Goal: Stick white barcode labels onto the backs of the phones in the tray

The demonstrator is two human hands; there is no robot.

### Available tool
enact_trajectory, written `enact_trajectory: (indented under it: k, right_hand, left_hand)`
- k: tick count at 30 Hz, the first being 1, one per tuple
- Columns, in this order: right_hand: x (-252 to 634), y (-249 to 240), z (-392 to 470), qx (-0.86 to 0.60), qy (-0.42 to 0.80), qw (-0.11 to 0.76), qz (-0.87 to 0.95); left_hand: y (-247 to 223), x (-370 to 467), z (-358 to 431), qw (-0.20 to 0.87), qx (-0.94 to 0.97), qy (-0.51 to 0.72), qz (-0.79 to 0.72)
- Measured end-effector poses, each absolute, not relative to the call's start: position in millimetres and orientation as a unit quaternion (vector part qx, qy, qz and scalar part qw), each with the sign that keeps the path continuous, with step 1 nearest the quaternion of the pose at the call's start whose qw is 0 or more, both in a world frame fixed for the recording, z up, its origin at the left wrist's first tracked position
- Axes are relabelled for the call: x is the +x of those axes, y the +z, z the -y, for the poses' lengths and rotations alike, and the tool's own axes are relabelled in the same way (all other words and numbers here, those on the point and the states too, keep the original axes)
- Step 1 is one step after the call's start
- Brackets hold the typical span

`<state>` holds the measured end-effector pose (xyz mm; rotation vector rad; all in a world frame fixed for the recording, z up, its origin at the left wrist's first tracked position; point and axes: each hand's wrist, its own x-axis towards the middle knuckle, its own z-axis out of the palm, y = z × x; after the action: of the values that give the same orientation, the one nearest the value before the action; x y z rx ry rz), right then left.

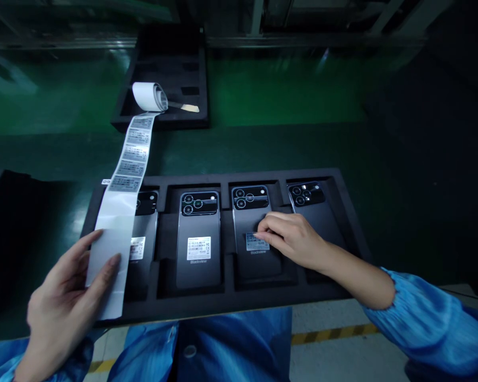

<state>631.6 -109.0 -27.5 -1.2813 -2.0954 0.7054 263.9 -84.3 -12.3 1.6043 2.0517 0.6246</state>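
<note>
My left hand pinches the loose, bare end of a label strip between thumb and fingers. Farther up, the strip still bears several printed labels and runs back to its roll. Over the third phone in the black foam tray, my right hand has its fingertips pinched at the edge of a label lying against the phone's back. The second phone bears a white label above its brand name. The strip partly hides the leftmost phone; my right arm partly covers the rightmost phone.
Behind the tray, another black tray stands on the green work surface, with the roll above its left side. A pale-tipped strip sticks out beside the roll. A dark block-like object is at the left edge.
</note>
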Motion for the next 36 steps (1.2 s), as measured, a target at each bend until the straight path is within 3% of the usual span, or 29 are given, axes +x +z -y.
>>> enact_trajectory:
  k: [36]
  right_hand:
    - [631.9, -27.8, 109.2, -0.47, 0.261, 0.295, 0.79]
  left_hand:
    - [-13.0, 267.5, 84.0, 0.232, 0.584, 0.259, -0.734]
